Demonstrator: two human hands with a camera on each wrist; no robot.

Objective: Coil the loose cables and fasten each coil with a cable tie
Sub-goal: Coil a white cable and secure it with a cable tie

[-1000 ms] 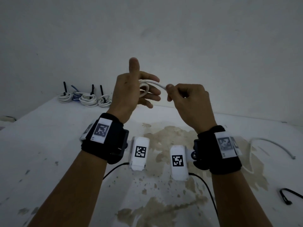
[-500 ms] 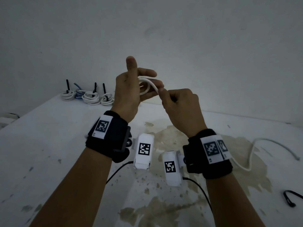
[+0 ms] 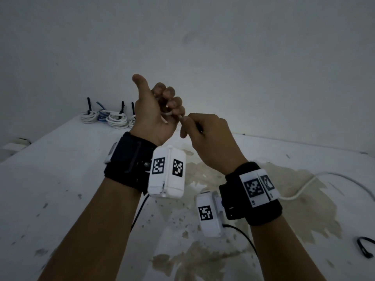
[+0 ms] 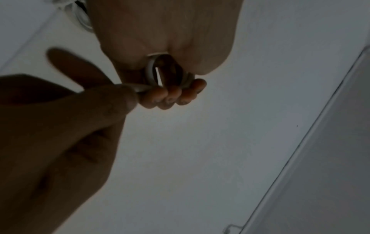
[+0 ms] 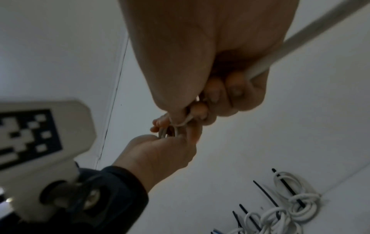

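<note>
My left hand [image 3: 160, 110] is raised above the table, palm toward me, thumb up, its fingers curled round a small coil of white cable [image 3: 167, 114]. The left wrist view shows the coil's loops [image 4: 152, 72] wrapped inside those fingers. My right hand [image 3: 199, 128] sits just to the right and pinches the same white cable [image 5: 185, 121] between thumb and forefinger right beside the coil. The cable's loose tail [image 3: 304, 187] runs under my right wrist and trails across the table to the right. A black cable tie [image 3: 365, 246] lies at the table's right edge.
Several finished coils with black ties [image 3: 113, 116] stand at the table's far left corner by the wall, also seen in the right wrist view [image 5: 284, 205]. The white table [image 3: 60, 199] is stained brown in the middle [image 3: 233, 179].
My left hand has turned palm toward me and its fingers have closed over the coil. My right hand has moved left and down, bringing the cable against the coil.
</note>
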